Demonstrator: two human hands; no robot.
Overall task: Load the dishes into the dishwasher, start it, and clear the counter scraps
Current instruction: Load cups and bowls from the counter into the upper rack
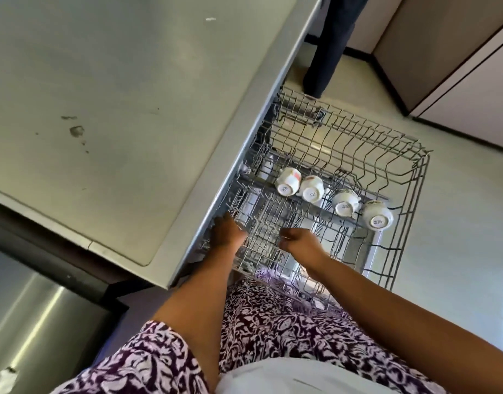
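Head view, looking down: we see the dishwasher's upper rack (347, 143) pulled out from under the grey counter (102, 95). Four white cups (313, 189) sit upside down in a row along its middle. Our left hand (229, 229) lies on the rack's near left corner, beside the counter edge; motion blur keeps us from telling whether it grasps a wire. Our right hand (299, 242) rests just beside it on the tines with fingers curled, and we cannot tell if they clench anything. Dark smears mark the counter, and a dark trouser leg (329, 44) stands beyond the rack
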